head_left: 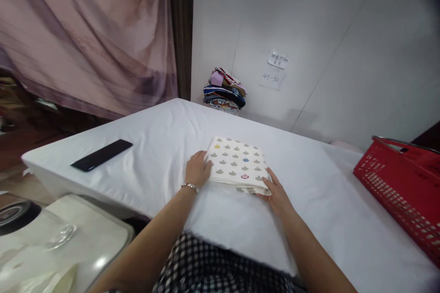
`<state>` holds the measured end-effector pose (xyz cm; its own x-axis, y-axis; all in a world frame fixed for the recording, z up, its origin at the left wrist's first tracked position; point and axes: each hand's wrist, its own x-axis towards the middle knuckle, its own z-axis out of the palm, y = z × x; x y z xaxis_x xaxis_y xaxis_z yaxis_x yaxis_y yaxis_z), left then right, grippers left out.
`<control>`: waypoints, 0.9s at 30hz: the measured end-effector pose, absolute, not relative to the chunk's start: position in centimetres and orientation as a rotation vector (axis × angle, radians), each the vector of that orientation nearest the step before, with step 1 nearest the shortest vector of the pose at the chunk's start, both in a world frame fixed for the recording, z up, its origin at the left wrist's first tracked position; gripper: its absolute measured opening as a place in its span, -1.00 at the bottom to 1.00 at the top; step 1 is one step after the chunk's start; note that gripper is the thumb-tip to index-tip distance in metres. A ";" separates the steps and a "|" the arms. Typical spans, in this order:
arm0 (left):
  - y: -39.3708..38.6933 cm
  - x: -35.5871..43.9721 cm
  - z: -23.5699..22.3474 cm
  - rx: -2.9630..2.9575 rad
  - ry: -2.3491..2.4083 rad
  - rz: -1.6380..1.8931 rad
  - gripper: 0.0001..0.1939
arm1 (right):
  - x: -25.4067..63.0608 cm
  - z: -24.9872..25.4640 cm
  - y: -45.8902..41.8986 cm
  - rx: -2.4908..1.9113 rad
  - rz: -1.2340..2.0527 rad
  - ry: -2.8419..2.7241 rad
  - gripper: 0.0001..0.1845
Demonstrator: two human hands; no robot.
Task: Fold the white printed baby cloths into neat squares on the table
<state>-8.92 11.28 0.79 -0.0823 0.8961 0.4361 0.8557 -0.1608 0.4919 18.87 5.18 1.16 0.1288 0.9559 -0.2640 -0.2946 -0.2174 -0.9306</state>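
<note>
A neatly folded cloth [235,160], white with grey motifs and a few yellow, blue and red ones, lies on the white-covered table [154,146]. My left hand [198,168], with a bracelet at the wrist, rests flat along the cloth's left edge, its thumb touching that edge. At the near right corner, my right hand [276,192] pinches the folded layers, thumb above and fingers partly hidden underneath.
A black phone-like slab [102,154] lies at the table's left. To the right stands a red plastic basket [402,183]. Folded fabrics [225,91] are stacked by the wall at the far edge. A clear jar [48,229] lies on a pale stool [103,233] at lower left.
</note>
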 end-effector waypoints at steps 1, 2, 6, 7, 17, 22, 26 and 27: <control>10.8 -8.7 1.0 2.201 1.924 1.105 -0.58 | 18.9 1.1 5.2 -1.236 1.371 -0.755 -0.24; 10.3 -8.5 1.2 2.322 1.815 1.105 -0.58 | 19.0 1.1 5.2 -1.230 1.370 -0.755 -0.26; 8.2 -7.5 1.6 2.719 1.314 0.890 -0.43 | 19.1 1.6 5.1 -1.195 1.393 -0.757 -0.38; 7.9 -7.3 1.6 2.765 1.262 0.833 -0.37 | 19.1 1.7 5.0 -1.182 1.400 -0.755 -0.41; 6.7 -6.8 1.9 2.795 1.523 0.737 -0.30 | 18.8 4.4 4.4 -0.939 1.508 -0.677 -0.63; 6.5 -6.9 1.6 2.731 1.722 0.795 -0.30 | 18.7 4.7 3.1 -0.849 1.534 -0.836 -0.46; 6.6 -7.1 1.4 2.719 1.768 0.801 -0.29 | 18.1 3.8 2.5 -0.894 1.433 -0.956 -0.26; 6.6 -7.3 1.4 2.723 1.764 0.802 -0.30 | 18.0 3.5 2.6 -0.925 1.386 -1.007 -0.23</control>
